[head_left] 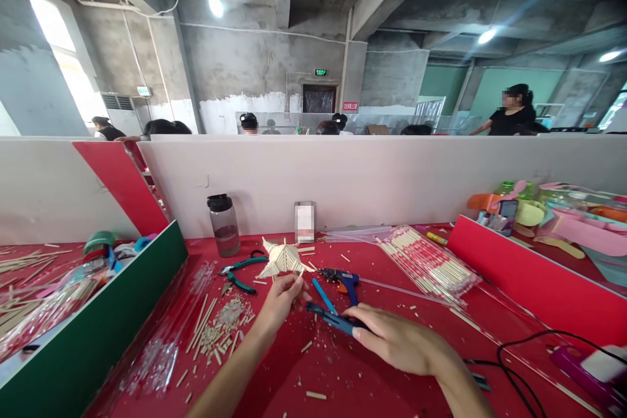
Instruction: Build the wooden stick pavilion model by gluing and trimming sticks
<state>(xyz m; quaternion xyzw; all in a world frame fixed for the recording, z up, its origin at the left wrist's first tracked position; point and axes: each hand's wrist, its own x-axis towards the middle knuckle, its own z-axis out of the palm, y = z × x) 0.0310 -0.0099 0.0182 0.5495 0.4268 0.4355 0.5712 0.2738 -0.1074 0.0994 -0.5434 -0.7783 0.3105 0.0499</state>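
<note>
My left hand (280,304) is closed in a pinch, with what looks like a short wooden stick (302,273) at its fingertips. Its fingers are just in front of a pale star-shaped model (283,258) built from thin sticks. My right hand (399,339) grips a dark blue hand cutter (334,320), whose head points toward the left fingers. Between the hands and the model lies a light blue pen-like tool (324,295). Behind it a blue glue gun (347,281) rests on the red table (362,385). Pliers with teal handles (241,279) lie left of the model.
Wooden offcuts (228,326) and clear plastic wrappers (161,346) are at left. A water bottle (223,225) stands by the white partition (343,176). Packed sticks (428,261) lie at right, black cables (504,356) nearer. Green (122,307) and red (524,281) dividers flank the place. People are beyond.
</note>
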